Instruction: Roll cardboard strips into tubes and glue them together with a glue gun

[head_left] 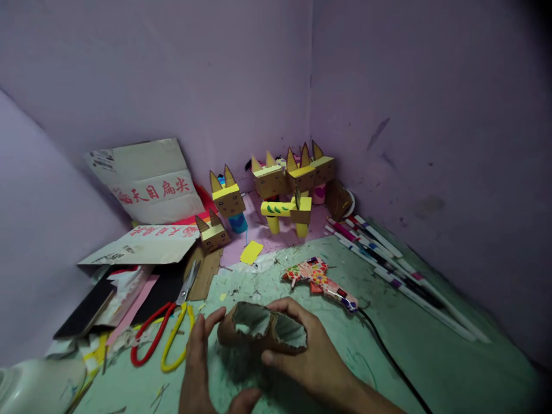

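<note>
Two short brown cardboard tubes (261, 333) sit side by side near the front centre, their ragged open ends facing up and showing a pale inside. My right hand (308, 351) grips the right-hand tube, thumb in front and fingers behind. At the left of the tubes, my left hand (202, 368) has its thumb and fingers spread apart, with fingertips close to the left tube and nothing held. Beyond them a flower-patterned glue gun (321, 279) lies on the green surface. Scissors (172, 328) with one red and one yellow handle lie to the left.
Cardboard figures with pointed ears (227, 198) and a yellow four-legged figure (284, 211) stand at the back. Markers (388, 259) lie at right. Folded cardboard (150, 184) and a white container (43, 385) are at left. A black cord (388, 353) runs frontward.
</note>
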Action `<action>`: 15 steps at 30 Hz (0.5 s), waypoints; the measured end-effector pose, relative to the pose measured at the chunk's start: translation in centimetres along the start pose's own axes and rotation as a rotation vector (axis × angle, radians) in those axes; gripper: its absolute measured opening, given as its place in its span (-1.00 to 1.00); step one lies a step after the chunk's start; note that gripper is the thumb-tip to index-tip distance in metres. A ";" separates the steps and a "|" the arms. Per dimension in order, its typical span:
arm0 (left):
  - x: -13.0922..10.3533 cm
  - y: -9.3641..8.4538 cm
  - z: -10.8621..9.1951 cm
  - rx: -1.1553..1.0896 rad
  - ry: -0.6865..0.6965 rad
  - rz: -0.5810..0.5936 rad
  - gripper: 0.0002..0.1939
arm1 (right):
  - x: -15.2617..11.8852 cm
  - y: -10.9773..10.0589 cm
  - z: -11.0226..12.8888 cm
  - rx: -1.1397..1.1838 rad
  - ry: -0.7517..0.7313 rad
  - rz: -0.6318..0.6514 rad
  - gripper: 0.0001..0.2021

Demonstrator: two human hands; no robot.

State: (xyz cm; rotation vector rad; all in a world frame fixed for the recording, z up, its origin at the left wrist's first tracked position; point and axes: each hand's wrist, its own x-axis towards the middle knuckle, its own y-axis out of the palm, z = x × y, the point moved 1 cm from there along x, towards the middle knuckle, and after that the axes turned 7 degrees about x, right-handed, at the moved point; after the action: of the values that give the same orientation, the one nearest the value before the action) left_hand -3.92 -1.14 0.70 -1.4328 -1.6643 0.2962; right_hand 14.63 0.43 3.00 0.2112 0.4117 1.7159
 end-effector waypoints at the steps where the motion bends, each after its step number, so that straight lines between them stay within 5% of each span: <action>1: 0.5 -0.4 0.1 -0.060 -0.019 0.052 -0.13 | 0.3 -0.4 0.3 -0.043 -0.005 0.055 -0.60; 5: 2.2 -0.9 0.0 -0.299 0.015 0.317 -0.31 | 1.0 -1.3 0.6 -0.055 0.022 0.152 -0.52; 8: 2.4 0.3 -0.3 -0.340 0.015 0.229 -0.51 | 1.3 -1.1 -0.2 0.034 0.008 0.079 -0.45; 11: 2.1 1.5 -0.4 -0.369 0.054 0.139 -0.58 | 1.4 -0.8 -1.2 0.010 0.030 0.049 -0.61; 15: 2.1 1.9 0.0 -0.423 0.159 0.159 -0.64 | 1.4 -0.6 -1.5 -0.007 0.043 0.036 -0.72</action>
State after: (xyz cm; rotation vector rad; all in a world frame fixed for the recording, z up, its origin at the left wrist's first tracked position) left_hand -2.50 1.27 0.40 -1.8543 -1.5432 -0.0908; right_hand 14.37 1.69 1.21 0.1781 0.4360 1.7596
